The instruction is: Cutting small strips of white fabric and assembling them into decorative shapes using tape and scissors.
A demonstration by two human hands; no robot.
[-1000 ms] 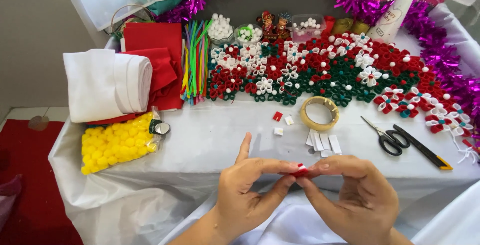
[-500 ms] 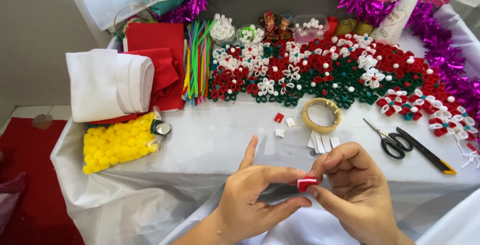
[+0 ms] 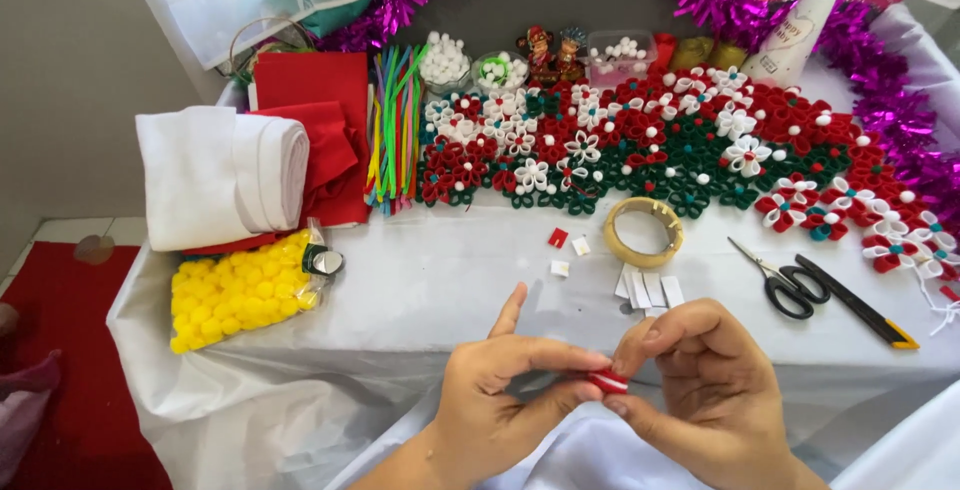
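Left hand: the left hand (image 3: 505, 400) pinches one end of a small red and white folded piece (image 3: 607, 382) between thumb and middle fingers, its forefinger sticking up free.
Right hand: the right hand (image 3: 700, 390) is curled closed on the other end of the same piece, thumb beneath and fingertips on top.
Piece: held between both hands at the near edge of the tabletop (image 3: 450, 280), just above the white cloth.
Clear bag: a clear plastic bag (image 3: 240, 290) at the left holds yellow pompoms and lies against a small metal clip.
Round tub: a clear round tub (image 3: 445, 60) at the back is heaped with white balls.
Second tub: a smaller clear tub (image 3: 497, 71) beside it holds white and green bits.
Square box: a clear box (image 3: 620, 53) further right holds white balls.
Flowers: red, white and green folded flowers (image 3: 650, 140) are spread across the back of the tabletop.
Tape roll: a tan tape roll (image 3: 645, 232) lies just in front of the flowers, white paper slips (image 3: 648, 288) near it.
Scissors: black-handled scissors (image 3: 785, 280) lie right of the slips, a yellow and black knife (image 3: 858, 302) beside them.
Cloth: a folded white cloth (image 3: 220, 180) lies on red felt (image 3: 310, 100), with coloured sticks (image 3: 395, 125) alongside.
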